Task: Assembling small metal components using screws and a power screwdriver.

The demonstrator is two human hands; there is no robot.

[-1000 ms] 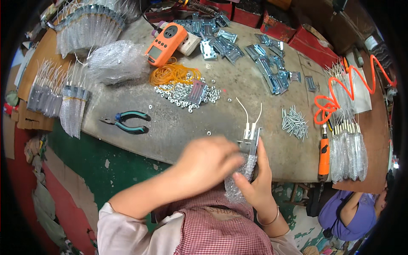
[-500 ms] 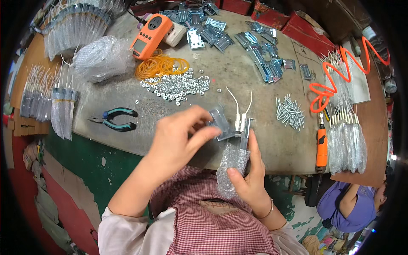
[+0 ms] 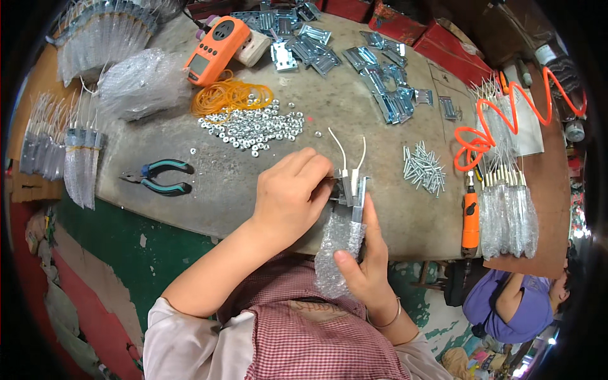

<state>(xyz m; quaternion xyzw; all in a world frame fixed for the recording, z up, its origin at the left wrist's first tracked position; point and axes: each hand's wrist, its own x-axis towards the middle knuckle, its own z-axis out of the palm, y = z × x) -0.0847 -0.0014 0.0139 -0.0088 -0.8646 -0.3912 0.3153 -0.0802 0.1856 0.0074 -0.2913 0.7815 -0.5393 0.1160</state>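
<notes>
My right hand is closed around a part wrapped in bubble wrap, which stands upright at the table's near edge. From its top rise two white ceramic ends with white wires. A grey metal strip shows just above the wrap. My left hand pinches a shiny metal bracket plate against the left side of the part's top; my fingers hide most of the plate. Left of my hands lie pliers with teal and black handles. Beyond them are heaped small nuts.
Screws lie in a pile to the right. Bracket plates are scattered at the back, near an orange meter and yellow rubber bands. An orange electric screwdriver hangs on a coiled cord beside bubble-wrapped parts.
My left hand has brought the bracket plate rightward against the part's top, and its fingers now cover most of the plate. The whole view has shifted slightly.
</notes>
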